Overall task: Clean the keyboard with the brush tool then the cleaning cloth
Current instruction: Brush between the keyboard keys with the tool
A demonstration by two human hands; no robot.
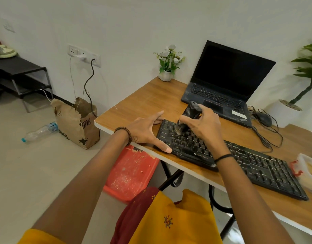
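Observation:
A black keyboard [248, 162] lies at a slant along the front edge of the wooden desk [142, 101]. My right hand [202, 125] grips a dark brush tool [190, 113] and holds it upright, bristles down on the keys at the keyboard's upper left. My left hand [148, 132] is spread with straight fingers against the keyboard's left end: thumb at the front corner, fingers at the back corner. No cleaning cloth is in view.
An open black laptop [225, 85] stands behind the keyboard, with a mouse [263, 118] and its cables at the right. A small flower pot [166, 74] sits at the desk's back. A clear container [308, 171] is at the right edge. A red tray [130, 171] lies under the desk.

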